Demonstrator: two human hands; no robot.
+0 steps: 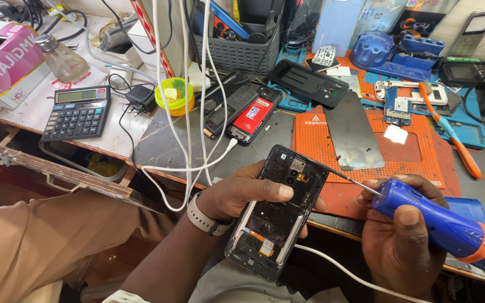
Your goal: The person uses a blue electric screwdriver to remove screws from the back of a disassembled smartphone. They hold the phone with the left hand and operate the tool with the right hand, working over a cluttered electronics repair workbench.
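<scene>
my left hand wraps the opened phone by its edges, over my lap at the bench edge. it looks light, stiff, and fragile inside, so edges only. my right hand grips the blue screwdriver, tip near the phone's top. white cables hang close, orange mat just beyond.

Blue screwdriver with orange band, black phone frame, orange perforated mat, perhaps grey calculator

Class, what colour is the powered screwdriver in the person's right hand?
Blue with an orange band, clearest in the head view: screwdriver, right hand.
</scene>
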